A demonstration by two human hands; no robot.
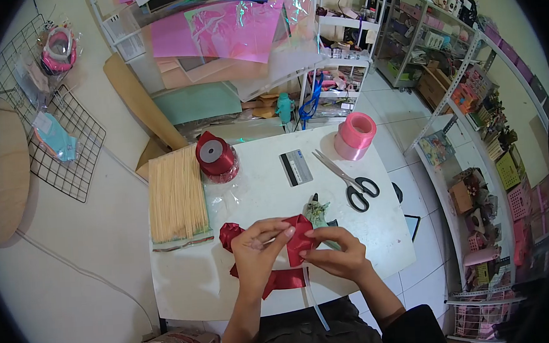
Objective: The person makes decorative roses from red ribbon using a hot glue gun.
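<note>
A folded piece of red satin ribbon (300,242) is held up between both hands above the white table. My left hand (257,245) pinches its upper left edge between thumb and fingers. My right hand (342,254) grips its right side with thumb and forefinger. A red ribbon rosette (229,236) lies left of my left hand, and more red ribbon (289,280) lies below the hands. Behind the held ribbon is a glue gun (316,211), partly hidden. A translucent glue stick (316,304) extends over the table's front edge.
On the white table (257,201) are black-handled scissors (354,185), a grey card (295,167), pink ribbon rolls (355,135), a red ribbon spool (214,156) and a pack of thin wooden sticks (177,199). Loaded shelves (467,141) stand at the right.
</note>
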